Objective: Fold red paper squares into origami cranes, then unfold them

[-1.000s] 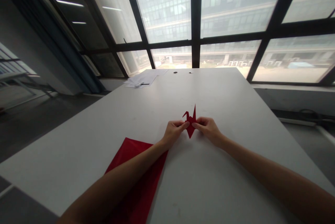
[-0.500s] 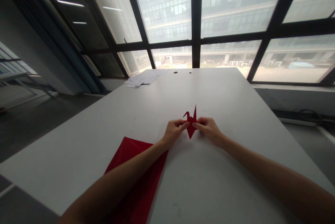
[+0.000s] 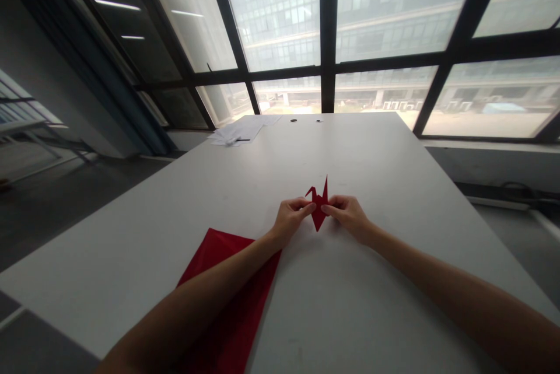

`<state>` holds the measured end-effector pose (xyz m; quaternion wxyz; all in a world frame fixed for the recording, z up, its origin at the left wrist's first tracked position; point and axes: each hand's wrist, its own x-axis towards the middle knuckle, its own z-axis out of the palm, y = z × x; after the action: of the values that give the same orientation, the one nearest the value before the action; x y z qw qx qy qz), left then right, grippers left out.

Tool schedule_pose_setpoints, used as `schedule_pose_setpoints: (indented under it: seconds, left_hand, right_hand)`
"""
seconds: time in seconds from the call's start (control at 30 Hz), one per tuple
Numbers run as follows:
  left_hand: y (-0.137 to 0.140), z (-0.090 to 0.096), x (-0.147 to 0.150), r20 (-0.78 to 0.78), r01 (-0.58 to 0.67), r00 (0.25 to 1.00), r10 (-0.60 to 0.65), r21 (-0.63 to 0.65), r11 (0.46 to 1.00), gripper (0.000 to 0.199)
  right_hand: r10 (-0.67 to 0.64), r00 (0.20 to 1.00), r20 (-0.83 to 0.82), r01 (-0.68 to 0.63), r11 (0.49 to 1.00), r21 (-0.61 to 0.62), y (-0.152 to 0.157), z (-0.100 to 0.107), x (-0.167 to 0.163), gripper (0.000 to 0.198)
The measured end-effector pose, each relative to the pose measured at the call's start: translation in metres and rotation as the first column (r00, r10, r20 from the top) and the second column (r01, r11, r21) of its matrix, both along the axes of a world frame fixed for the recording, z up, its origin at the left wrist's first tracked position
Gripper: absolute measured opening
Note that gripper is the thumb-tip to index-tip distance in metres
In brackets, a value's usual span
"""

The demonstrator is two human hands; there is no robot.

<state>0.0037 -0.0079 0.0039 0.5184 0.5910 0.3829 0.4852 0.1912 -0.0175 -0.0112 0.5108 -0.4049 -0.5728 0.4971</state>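
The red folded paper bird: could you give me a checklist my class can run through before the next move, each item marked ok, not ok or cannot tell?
1. Left hand grips the red paper bird: ok, pinching its left side.
2. Right hand grips it: ok, pinching its right side.
3. Upper left point bent over at its end: ok.
4. Upper right point straight: ok.
5. Red sheet out from under the left forearm: not ok, the forearm crosses above it.
6. Bird's lower tip clear of the tabletop: cannot tell.
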Motion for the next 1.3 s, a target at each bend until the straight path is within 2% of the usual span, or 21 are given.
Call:
schedule_pose_setpoints:
  seconds: [0.13,0.33,0.57,0.77,1.1,1.3]
  left_hand:
    - [-0.0004,0.0029,-0.0005,-0.043,0.017,0.999,-0.018,-0.018,1.0,0.032]
    - [0.0008,0.0016,-0.0014,-0.046,0.022,0.999,-0.021,0.023,0.999,0.035]
    - [0.0043,-0.002,-0.0047,-0.033,0.024,0.999,-0.025,-0.032,0.999,0.041]
    - [-0.0007,0.002,-0.0004,-0.045,0.069,0.997,-0.069,-0.011,0.998,0.031]
    - [-0.0045,0.0073,0.0021,0.027,-0.015,1.0,0.016,-0.041,0.999,0.027]
    - [-0.0034,0.0053,0.0026,0.012,0.001,1.0,-0.001,-0.014,1.0,0.025]
  right_hand:
    - [-0.014,1.0,0.019,0.014,1.0,-0.001,-0.0006,0.0014,-0.0006,0.025]
    - [-0.012,1.0,0.003,0.012,1.0,0.0,-0.0003,0.001,-0.0011,0.025]
    - [-0.024,1.0,-0.017,0.023,0.999,-0.03,-0.0019,0.0053,-0.0024,0.024]
    - [-0.006,1.0,0.006,0.006,1.0,-0.005,-0.002,0.0052,-0.0027,0.026]
    - [-0.015,0.998,0.066,0.012,0.999,0.032,-0.0001,0.0028,-0.0039,0.031]
    - [-0.053,0.998,0.015,0.052,0.997,0.052,0.0011,-0.0007,-0.0036,0.033]
